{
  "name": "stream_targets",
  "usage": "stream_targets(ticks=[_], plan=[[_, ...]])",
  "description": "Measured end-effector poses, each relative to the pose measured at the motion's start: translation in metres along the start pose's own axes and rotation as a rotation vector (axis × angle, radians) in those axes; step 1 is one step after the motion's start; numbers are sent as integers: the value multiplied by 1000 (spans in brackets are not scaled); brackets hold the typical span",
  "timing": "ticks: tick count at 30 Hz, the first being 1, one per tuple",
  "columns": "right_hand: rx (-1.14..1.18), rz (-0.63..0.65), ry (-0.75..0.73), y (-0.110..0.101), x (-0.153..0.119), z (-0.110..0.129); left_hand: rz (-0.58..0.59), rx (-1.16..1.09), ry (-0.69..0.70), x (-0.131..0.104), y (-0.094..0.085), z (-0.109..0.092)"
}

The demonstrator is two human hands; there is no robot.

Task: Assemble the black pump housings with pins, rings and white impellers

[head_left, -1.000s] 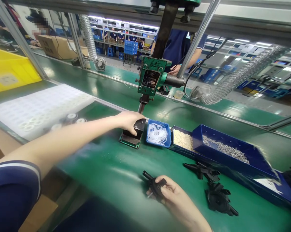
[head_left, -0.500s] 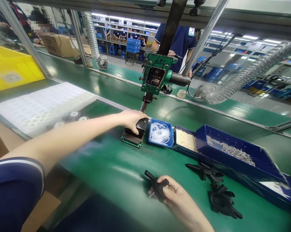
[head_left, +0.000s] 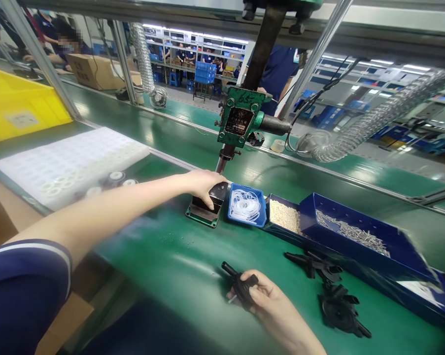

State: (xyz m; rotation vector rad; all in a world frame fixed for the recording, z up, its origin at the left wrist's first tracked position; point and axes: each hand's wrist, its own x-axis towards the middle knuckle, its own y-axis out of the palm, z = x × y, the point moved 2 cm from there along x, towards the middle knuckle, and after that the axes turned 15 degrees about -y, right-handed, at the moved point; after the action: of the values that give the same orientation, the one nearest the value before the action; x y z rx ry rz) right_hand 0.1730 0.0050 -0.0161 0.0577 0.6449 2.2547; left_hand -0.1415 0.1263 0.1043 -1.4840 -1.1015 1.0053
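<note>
My left hand reaches across the table and grips the black block on the foot of a green hand press. Its thumb lies down the block's front; the other fingertips are hidden behind it. My right hand holds a black plastic pump housing with a pipe stub pointing up and left. A thin metal pin pokes out of the housing's lower left side. Beside the block stands a small blue tray of white rubber rings.
More black housings lie at right, below a bin of beige pieces and a blue bin of metal pins. At left are a white sheet with white rings and a yellow crate. A co-worker stands behind the press.
My view has tilted up slightly, so the scene sits a little lower. Both hands keep their hold. The co-worker behind the press has shifted, with the arms now less visible.
</note>
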Motion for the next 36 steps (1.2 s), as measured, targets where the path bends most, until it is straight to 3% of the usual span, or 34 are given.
stream_targets(ticks=[9, 12, 16, 18, 20, 22, 26, 30, 33, 36], plan=[[-25, -26, -12, 0, 1, -2, 17, -27, -11, 1, 5, 1], [-46, -62, -3, 2, 0, 0, 21, -75, 9, -4, -2, 3], [-65, -103, 15, 6, -1, 3, -91, -98, -34, -36, -33, 19], [-68, -109, 19, 7, -1, 4, -58, -49, -85, -63, -42, 37], [-59, -105, 21, 7, -1, 4, 110, 77, -160, -93, -36, 58], [-46, -96, 25, 7, 0, 4, 200, 224, -269, -118, -18, 81], [-56, -104, 31, 4, 0, 2, 164, 317, -325, -146, 16, 103], [-42, -140, -15, 3, 1, 1, 70, 169, -276, -151, 23, 83], [-22, -186, -95, 6, 4, 4, 51, -99, -182, -150, 35, 46], [-31, -269, -151, 12, 10, 11, 14, -432, -78, -145, 64, 6]])
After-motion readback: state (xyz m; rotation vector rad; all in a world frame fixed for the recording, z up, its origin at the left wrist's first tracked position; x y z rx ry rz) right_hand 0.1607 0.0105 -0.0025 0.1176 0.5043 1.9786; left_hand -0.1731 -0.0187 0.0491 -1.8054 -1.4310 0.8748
